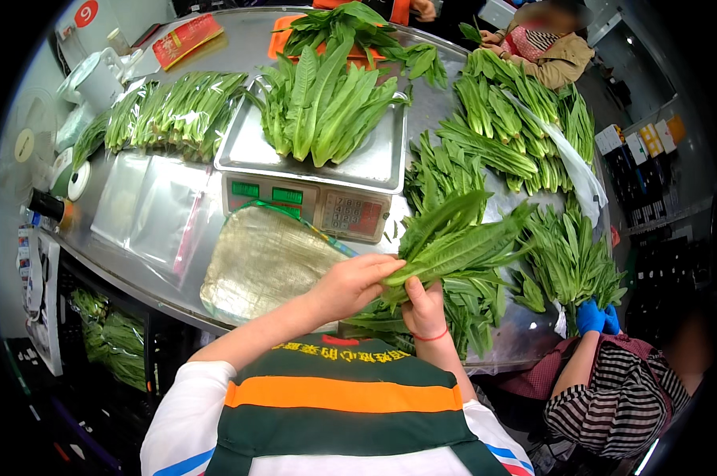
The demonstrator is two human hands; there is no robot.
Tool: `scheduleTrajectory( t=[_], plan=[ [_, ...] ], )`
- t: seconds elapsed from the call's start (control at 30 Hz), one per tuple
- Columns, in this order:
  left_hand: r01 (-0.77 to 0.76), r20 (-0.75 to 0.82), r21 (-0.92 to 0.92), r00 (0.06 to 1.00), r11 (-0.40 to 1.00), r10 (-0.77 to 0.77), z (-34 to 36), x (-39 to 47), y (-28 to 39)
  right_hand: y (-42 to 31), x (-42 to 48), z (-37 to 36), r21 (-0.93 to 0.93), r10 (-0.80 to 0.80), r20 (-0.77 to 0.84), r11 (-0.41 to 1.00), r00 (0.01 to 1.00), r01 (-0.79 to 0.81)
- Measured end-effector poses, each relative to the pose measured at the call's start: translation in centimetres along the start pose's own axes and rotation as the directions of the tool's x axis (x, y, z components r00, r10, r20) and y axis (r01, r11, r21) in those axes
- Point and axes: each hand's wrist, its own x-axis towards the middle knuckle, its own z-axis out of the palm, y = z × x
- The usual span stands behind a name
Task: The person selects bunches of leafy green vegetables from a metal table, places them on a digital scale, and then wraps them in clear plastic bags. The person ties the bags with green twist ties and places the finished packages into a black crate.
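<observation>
My right hand [427,309] grips the stem end of a bunch of long-leaf lettuce [459,244], thumb on top, a red string around the wrist. Touching the same stem end from the left are the fingers of my left hand [355,282]. The leaves point away to the upper right. Beneath the bunch lies a heap of loose lettuce [471,315] on the metal table. Ahead stands a digital scale [308,205] with lit green displays. Its metal tray [376,154] carries more lettuce [316,113], stems towards me.
A worn flat pad [269,262] lies before the scale. Clear plastic bags [162,208] and bagged greens [174,113] are left. Lettuce bundles [507,119] stand right; an orange basket [280,44] is behind. A blue-gloved co-worker [608,381] handles greens at right; another person [549,50] is beyond.
</observation>
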Motion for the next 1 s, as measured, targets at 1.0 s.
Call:
scheduleTrajectory(
  t=[1.0],
  plan=[
    [0.405, -0.489, -0.161, 0.759, 0.9, -0.429, -12.7, 8.3, -7.1, 1.0, -1.1, -1.5, 0.047, 0.239, -0.133, 0.971, 0.962, -0.235]
  ],
)
